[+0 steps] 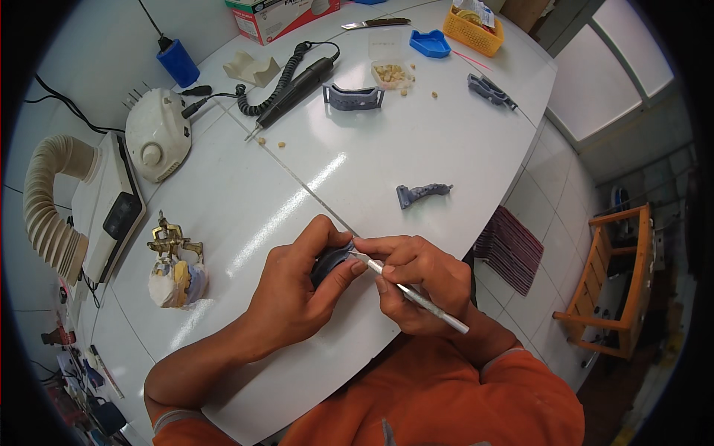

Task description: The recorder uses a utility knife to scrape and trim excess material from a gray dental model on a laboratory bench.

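Near the table's front edge, my left hand (pixel 291 286) is closed around a dark grey-blue curved piece (pixel 329 264), mostly covered by the fingers and thumb. My right hand (pixel 425 276) grips a slim silver craft knife (pixel 436 309) like a pen. The knife's tip meets the upper right part of the piece, beside my left thumb; the cut itself is too small to make out. Beyond my right hand lies a similar grey arch-shaped piece (pixel 424 195). Farther back are another curved grey part (pixel 353 99) and a grey part (pixel 491 92) by the right edge.
A brass articulator (pixel 175 241) with a plaster model (pixel 167 290) stands left. Behind it are a white control unit (pixel 158 134), a hose (pixel 50 197) and a black rotary handpiece (pixel 297 91). Tooth-coloured pieces (pixel 390 76), a blue tray (pixel 429 44) and yellow basket (pixel 474 31) sit at the back.
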`<state>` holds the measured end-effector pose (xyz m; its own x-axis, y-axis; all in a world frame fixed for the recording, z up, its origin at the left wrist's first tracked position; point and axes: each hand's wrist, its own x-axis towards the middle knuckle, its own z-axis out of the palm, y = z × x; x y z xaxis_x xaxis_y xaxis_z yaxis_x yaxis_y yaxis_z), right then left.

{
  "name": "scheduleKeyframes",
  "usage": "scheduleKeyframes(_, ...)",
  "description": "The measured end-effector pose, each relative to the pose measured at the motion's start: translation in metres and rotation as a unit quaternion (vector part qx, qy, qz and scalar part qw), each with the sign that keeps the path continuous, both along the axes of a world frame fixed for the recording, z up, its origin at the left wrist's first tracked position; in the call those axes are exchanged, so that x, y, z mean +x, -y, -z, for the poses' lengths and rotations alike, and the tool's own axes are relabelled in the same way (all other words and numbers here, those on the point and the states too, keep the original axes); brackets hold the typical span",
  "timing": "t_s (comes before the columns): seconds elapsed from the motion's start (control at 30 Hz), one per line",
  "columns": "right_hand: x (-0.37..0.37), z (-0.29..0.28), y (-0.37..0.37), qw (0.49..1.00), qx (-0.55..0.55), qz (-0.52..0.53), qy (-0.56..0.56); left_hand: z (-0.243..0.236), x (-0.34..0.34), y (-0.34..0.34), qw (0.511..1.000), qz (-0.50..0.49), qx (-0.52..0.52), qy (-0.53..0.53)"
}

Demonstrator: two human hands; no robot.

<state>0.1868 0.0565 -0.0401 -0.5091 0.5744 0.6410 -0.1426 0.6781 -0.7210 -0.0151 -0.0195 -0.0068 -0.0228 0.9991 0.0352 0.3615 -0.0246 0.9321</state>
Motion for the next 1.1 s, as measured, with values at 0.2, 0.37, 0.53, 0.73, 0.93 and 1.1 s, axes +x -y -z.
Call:
scheduleKeyframes(0.2, 0.001, 0.001, -0.002, 1.0, -0.019, 0.0, -0.002, -0.002, 0.001, 0.001, 0.998, 0.002, 0.027, -0.05)
scheduleKeyframes(0.37, 0.001, 0.0, -0.003, 1.0, -0.013, -0.002, 0.013, -0.001, -0.003, 0.0, 0.998, 0.0, 0.026, -0.062)
scheduleKeyframes(0.53, 0.001, -0.001, -0.003, 1.0, -0.012, 0.008, 0.026, 0.001, -0.006, -0.002, 0.999, 0.002, 0.014, -0.043)
scheduleKeyframes(0.73, 0.002, 0.0, -0.004, 1.0, -0.017, 0.007, 0.023, -0.003, -0.007, -0.004, 0.999, 0.008, -0.049, -0.004)
scheduleKeyframes(0.93, 0.002, 0.002, -0.003, 1.0, -0.027, 0.012, 0.01, -0.003, -0.005, -0.003, 0.999, 0.007, -0.027, -0.029)
scheduleKeyframes(1.1, 0.001, 0.001, -0.003, 1.0, -0.021, 0.017, 0.011, -0.004, -0.002, -0.001, 0.999, -0.003, -0.022, -0.036)
